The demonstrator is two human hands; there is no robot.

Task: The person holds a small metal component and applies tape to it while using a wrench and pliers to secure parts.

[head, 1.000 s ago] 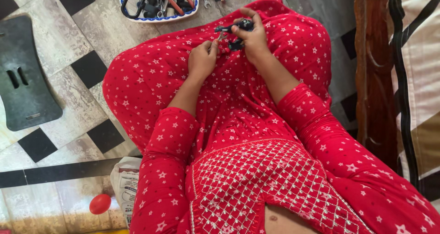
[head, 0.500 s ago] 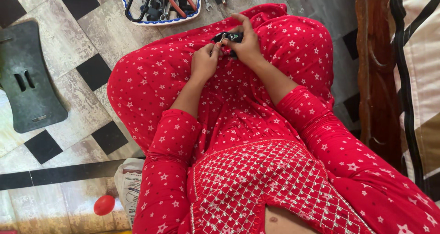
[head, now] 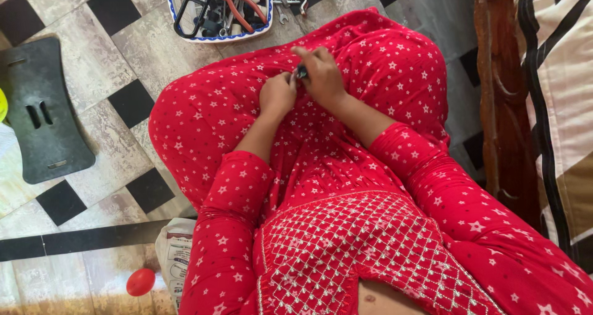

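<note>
Beyond my knees a blue-rimmed tray [head: 185, 36] of pliers and wrenches sits on the checkered tile floor [head: 92, 62]; a dark plastic board [head: 43, 114] lies to my left, a carved wooden bed frame [head: 500, 92] to my right; nothing blocks my lap. My left hand [head: 278, 94] and right hand [head: 321, 74] meet over red fabric, both pinched on a small dark part [head: 301, 73], mostly hidden by fingers.

The small dark object [head: 301, 73] pinched between the left hand [head: 278, 94] and the right hand [head: 322, 75] is mostly hidden by fingers, too small to identify. Beyond the hands, the blue-rimmed white tray of tools [head: 217, 9] is cut off by the top edge. The white printed bag [head: 173, 256], below the left hand, is partly covered by the red star-patterned sleeve [head: 225, 228].
</note>
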